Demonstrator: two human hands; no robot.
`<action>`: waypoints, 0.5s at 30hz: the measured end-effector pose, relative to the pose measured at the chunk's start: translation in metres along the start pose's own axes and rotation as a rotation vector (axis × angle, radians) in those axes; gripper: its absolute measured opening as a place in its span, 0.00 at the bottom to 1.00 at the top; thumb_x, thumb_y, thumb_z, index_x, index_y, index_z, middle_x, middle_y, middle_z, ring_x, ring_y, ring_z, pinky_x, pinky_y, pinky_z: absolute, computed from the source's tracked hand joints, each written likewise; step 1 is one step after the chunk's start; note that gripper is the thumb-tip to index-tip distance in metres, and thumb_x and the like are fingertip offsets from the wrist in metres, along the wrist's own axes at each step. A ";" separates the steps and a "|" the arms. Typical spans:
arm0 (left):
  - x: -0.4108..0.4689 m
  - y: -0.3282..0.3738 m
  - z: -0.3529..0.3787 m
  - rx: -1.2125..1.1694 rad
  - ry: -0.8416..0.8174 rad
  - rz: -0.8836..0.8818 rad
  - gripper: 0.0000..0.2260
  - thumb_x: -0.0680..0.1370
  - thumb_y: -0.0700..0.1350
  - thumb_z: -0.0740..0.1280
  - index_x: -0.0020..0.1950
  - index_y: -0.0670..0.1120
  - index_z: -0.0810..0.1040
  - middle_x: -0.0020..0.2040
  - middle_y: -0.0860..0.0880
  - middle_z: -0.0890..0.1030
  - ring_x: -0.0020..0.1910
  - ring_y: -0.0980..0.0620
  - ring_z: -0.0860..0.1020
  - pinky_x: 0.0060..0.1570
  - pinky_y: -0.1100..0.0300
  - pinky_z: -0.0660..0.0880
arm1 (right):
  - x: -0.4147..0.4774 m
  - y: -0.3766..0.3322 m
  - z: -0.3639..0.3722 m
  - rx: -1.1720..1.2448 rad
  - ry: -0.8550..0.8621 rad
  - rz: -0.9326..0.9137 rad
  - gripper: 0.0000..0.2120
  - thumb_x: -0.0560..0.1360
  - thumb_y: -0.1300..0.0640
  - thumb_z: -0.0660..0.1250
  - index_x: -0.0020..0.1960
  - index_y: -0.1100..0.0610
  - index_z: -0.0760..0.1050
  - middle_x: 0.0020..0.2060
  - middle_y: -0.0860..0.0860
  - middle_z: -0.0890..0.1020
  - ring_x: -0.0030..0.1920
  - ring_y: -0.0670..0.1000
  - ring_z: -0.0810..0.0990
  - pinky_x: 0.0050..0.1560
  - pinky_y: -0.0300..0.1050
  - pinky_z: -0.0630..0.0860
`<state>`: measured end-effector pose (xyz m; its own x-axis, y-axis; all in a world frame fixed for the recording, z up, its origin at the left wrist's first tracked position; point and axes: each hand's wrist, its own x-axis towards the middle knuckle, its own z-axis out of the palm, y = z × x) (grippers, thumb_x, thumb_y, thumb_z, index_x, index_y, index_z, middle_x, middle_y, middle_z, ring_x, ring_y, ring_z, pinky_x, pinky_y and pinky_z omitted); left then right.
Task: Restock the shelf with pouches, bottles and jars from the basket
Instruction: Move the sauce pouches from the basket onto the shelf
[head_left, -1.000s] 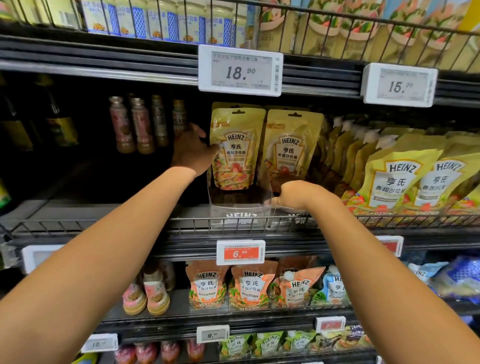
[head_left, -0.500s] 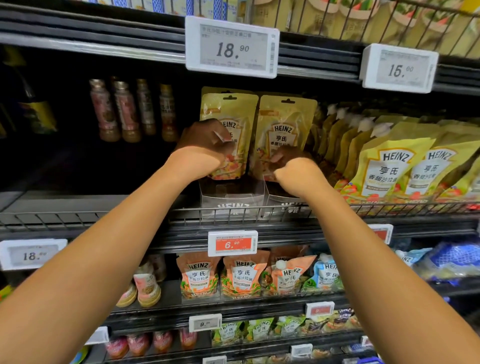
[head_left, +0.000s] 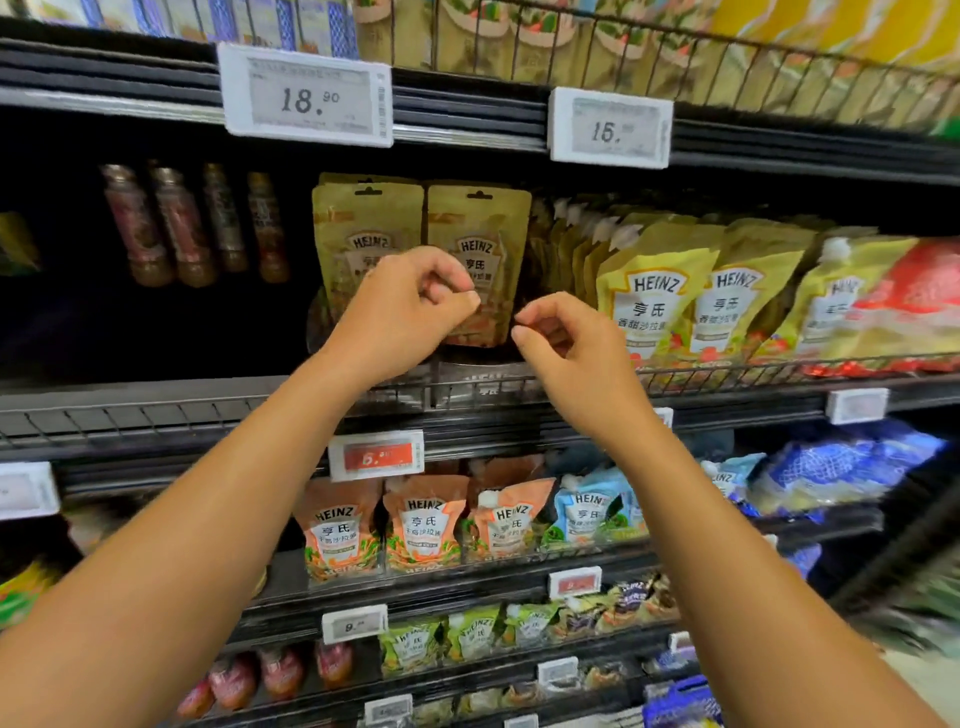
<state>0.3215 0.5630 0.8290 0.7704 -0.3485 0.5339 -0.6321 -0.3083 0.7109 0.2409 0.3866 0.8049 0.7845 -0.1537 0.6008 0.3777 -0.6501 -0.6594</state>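
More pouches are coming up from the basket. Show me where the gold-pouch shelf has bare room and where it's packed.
Bare shelf floor lies left of the gold pouches, in front of the brown bottles at the back, behind the wire rail. Right of the gold pouches it is crowded: yellow pouches stand packed in rows.

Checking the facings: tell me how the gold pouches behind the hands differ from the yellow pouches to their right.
Colour: the gold pouches are dark gold, the yellow pouches pale yellow. Top: the gold pouches end flat with a hang slot; the yellow pouches have a slanted top, with white caps in their rows. Both carry the Heinz badge and stand on the same shelf.
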 end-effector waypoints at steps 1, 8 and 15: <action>-0.004 0.007 0.009 -0.025 -0.002 0.016 0.02 0.77 0.46 0.72 0.46 0.51 0.80 0.36 0.48 0.78 0.34 0.57 0.75 0.40 0.66 0.74 | -0.009 0.001 -0.010 0.020 0.002 0.005 0.04 0.78 0.60 0.69 0.48 0.51 0.77 0.38 0.44 0.80 0.39 0.39 0.76 0.41 0.31 0.72; -0.041 0.068 0.112 -0.215 -0.165 0.005 0.07 0.76 0.42 0.73 0.42 0.53 0.78 0.33 0.49 0.77 0.31 0.56 0.75 0.38 0.58 0.74 | -0.095 0.019 -0.106 0.006 0.082 0.102 0.03 0.78 0.60 0.69 0.48 0.52 0.77 0.39 0.44 0.81 0.40 0.41 0.78 0.43 0.38 0.76; -0.096 0.123 0.240 -0.357 -0.432 -0.066 0.04 0.78 0.43 0.71 0.45 0.50 0.78 0.37 0.38 0.80 0.33 0.52 0.77 0.34 0.60 0.73 | -0.202 0.056 -0.209 -0.087 0.179 0.311 0.05 0.79 0.58 0.69 0.48 0.49 0.78 0.41 0.47 0.82 0.41 0.46 0.79 0.43 0.39 0.76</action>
<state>0.1495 0.3467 0.7552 0.6557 -0.6925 0.3008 -0.4588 -0.0491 0.8872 0.0005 0.2260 0.7411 0.7535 -0.4772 0.4522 0.0852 -0.6111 -0.7869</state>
